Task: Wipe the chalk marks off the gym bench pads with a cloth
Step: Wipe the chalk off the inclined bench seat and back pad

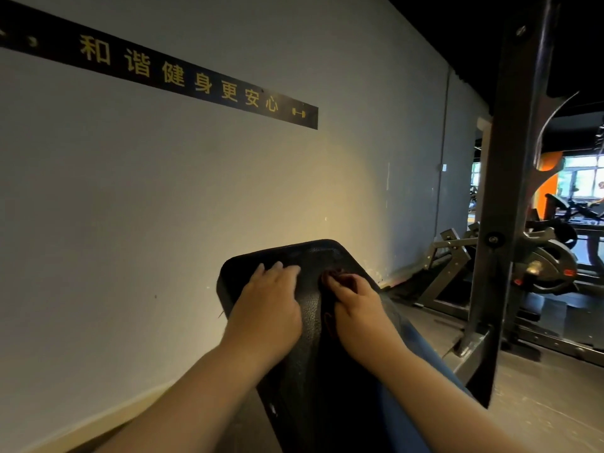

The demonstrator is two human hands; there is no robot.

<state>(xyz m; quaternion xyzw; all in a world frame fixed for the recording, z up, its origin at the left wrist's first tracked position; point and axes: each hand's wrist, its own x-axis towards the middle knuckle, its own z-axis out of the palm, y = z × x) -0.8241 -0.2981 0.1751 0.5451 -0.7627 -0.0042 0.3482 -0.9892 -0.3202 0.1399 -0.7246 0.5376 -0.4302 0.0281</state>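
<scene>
Head view: in a dim gym, a person's left hand (268,308) presses flat, fingers straight, near the top of an inclined black bench pad (312,255). The right hand (356,308) clutches a dark red cloth (340,278) against the pad's upper right. Wiping appears under way; any chalk marks are indiscernible in this light.

The left hand (266,308) and right hand (358,308) are bare, as are both forearms as far as they show.
</scene>
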